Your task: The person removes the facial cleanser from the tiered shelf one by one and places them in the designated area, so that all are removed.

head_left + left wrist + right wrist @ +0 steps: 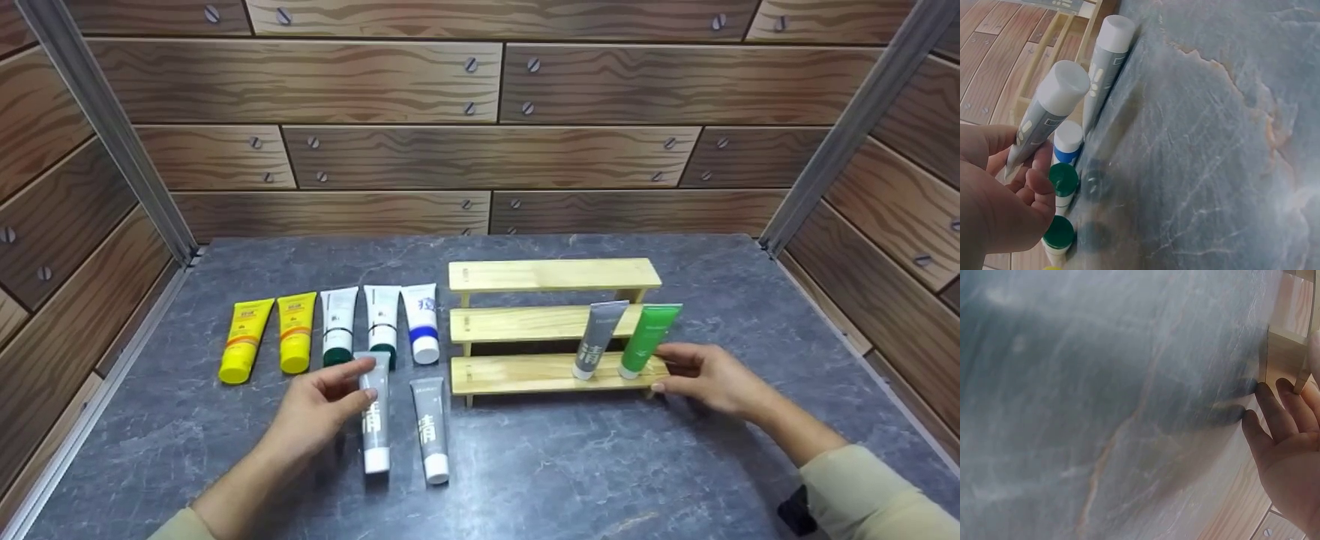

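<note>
My left hand (319, 409) pinches a grey tube (377, 427) with a white cap by its flat end. In the left wrist view this tube is lifted, cap toward the camera. A second grey tube (430, 431) lies just right of it on the table. At the right end of the three-tier wooden display stand (517, 373), my right hand (712, 379) grips the lowest shelf, thumb at the front edge and fingers behind. On that shelf a grey tube (600, 341) and a green tube (649, 341) stand on their caps, leaning back.
Left of the stand lies a row of tubes: two yellow ones (246, 341) (297, 330), two white ones with green caps (339, 319) (382, 319), and a white one with a blue band (421, 319). Wood-patterned walls (390, 82) enclose the grey marbled table (570, 465).
</note>
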Demonstrator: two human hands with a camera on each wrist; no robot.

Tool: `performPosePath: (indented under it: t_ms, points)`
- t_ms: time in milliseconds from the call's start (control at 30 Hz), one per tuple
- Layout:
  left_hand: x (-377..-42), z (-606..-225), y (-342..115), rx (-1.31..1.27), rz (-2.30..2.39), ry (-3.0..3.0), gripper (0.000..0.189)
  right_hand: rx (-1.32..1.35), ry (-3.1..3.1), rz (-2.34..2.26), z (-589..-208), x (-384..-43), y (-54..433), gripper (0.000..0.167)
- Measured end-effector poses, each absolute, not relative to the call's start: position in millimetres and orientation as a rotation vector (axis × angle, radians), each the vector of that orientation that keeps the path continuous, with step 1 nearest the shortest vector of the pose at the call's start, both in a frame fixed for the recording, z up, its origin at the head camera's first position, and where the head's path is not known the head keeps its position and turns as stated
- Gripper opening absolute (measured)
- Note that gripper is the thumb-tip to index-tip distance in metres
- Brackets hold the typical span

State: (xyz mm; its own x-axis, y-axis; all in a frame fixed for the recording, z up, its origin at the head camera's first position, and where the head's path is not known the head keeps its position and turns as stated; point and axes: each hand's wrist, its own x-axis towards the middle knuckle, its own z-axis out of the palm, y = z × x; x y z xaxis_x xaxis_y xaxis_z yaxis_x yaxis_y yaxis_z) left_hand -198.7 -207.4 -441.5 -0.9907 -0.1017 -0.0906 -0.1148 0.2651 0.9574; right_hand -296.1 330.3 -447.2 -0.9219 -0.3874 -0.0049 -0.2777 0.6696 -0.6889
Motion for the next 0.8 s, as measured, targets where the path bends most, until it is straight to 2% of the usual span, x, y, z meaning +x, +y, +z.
performPosePath:
  t_ms: [800]
  points:
    - [-201,-456,-208,-0.336,1.778,2.399,0.043,-0.527,2.739,-1.062,-446,-296,331,0.065]
